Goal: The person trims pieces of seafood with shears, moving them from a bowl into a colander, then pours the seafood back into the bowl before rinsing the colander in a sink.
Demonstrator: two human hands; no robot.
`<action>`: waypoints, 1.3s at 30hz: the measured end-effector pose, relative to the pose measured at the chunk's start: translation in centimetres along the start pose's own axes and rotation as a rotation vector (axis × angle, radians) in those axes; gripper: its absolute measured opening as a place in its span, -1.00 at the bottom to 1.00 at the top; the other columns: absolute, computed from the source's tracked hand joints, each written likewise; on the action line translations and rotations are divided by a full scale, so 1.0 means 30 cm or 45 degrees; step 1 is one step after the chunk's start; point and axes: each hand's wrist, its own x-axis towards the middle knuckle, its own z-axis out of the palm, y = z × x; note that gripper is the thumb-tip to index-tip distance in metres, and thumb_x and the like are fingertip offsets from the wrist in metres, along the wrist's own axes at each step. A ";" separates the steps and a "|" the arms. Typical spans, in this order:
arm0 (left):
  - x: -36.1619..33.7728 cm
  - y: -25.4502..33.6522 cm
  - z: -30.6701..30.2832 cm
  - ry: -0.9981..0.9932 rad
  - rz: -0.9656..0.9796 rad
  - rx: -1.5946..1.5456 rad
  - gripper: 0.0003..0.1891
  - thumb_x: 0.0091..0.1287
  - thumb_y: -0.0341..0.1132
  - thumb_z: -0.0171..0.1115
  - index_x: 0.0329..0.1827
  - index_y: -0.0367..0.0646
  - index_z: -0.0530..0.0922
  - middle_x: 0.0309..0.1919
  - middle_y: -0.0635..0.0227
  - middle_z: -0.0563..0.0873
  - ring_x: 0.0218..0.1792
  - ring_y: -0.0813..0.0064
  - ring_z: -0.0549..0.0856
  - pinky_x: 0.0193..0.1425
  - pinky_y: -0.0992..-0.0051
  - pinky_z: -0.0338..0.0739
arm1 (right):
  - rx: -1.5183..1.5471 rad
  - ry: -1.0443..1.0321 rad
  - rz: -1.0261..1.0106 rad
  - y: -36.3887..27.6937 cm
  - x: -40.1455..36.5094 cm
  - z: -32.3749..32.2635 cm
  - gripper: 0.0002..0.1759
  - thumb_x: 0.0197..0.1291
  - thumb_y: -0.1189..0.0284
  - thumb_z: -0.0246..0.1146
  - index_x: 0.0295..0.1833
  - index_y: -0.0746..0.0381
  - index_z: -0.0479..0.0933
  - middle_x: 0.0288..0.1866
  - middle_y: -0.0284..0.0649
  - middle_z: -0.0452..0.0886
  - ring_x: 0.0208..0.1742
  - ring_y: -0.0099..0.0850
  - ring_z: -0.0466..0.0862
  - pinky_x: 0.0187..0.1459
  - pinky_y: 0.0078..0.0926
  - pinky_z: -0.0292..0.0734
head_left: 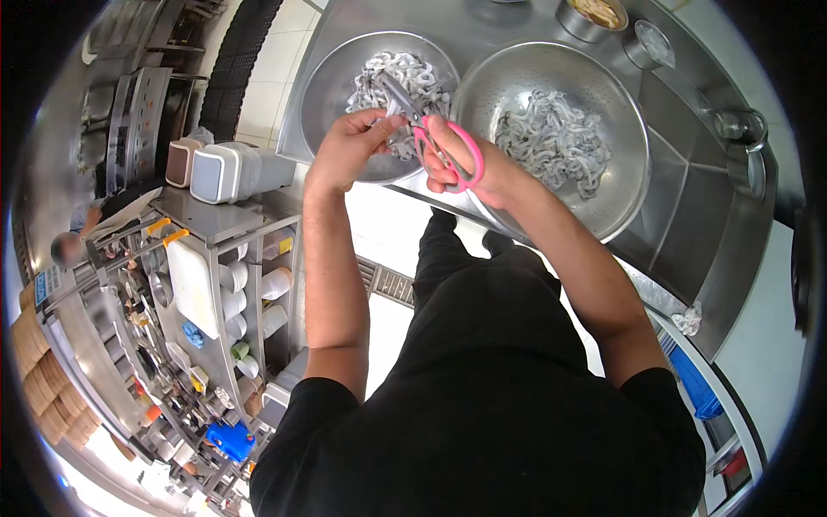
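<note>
Pink-handled scissors [474, 164] are in my right hand [461, 159], with their metal blades pointing up and left over a steel bowl [319, 112]. My left hand [357, 142] pinches a small greyish-white piece [394, 109] close to the blades. Beneath the hands, the bowl holds a pile of similar grey-white pieces [401, 69], which look like seafood. To the right stands a large perforated steel colander [637, 138] with a bigger heap of grey-white strips [556, 142]. Whether the blades touch the held piece cannot be made out.
At the counter's back right are a steel container of yellowish pieces [594, 13], a small metal cup [648, 45] and a glass jar [739, 127]. Lidded bins [228, 172] and shelves of dishes stand left. Another person [73, 237] is at the far left.
</note>
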 end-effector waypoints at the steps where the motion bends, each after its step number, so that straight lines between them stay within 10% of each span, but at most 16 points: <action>1: -0.005 -0.001 0.000 0.082 -0.003 0.088 -0.69 0.47 -0.21 0.46 0.10 -0.25 0.78 -0.28 0.48 0.78 -0.29 0.66 0.65 -0.13 0.55 0.60 | 0.010 0.018 -0.005 0.005 0.017 -0.006 -0.25 0.51 -0.40 -0.06 -0.37 0.08 0.32 -0.57 -0.44 0.27 -0.50 -0.52 0.35 -0.27 -0.49 0.42; 12: 0.008 -0.045 -0.024 0.497 0.203 0.602 -0.28 0.33 -0.39 0.48 0.53 -0.38 0.38 -0.16 0.14 0.80 -0.16 0.44 0.75 -0.01 0.44 0.65 | -0.136 0.115 0.193 0.043 0.000 0.002 -0.25 0.45 -0.44 0.02 -0.33 0.07 0.40 -0.52 -0.43 0.41 -0.41 -0.43 0.58 -0.23 -0.45 0.49; 18: 0.001 -0.019 -0.005 0.575 0.243 0.478 -0.32 0.29 -0.41 0.46 0.44 -0.39 0.38 -0.05 -0.04 0.80 -0.09 0.28 0.81 0.01 0.37 0.70 | -0.252 0.101 0.209 0.104 -0.016 0.022 -0.22 0.42 -0.41 0.11 -0.45 0.12 0.47 -0.52 -0.38 0.46 -0.44 -0.45 0.60 -0.30 -0.44 0.50; 39: -0.065 0.072 0.061 0.525 0.299 1.207 -0.06 0.29 -0.47 0.38 0.74 -0.07 0.09 -0.22 0.13 0.81 -0.17 0.21 0.84 0.01 0.26 0.71 | -0.667 0.093 0.263 0.120 -0.008 0.010 -0.23 0.45 -0.33 0.18 -0.55 0.12 0.44 -0.59 -0.40 0.42 -0.48 -0.54 0.50 -0.35 -0.48 0.41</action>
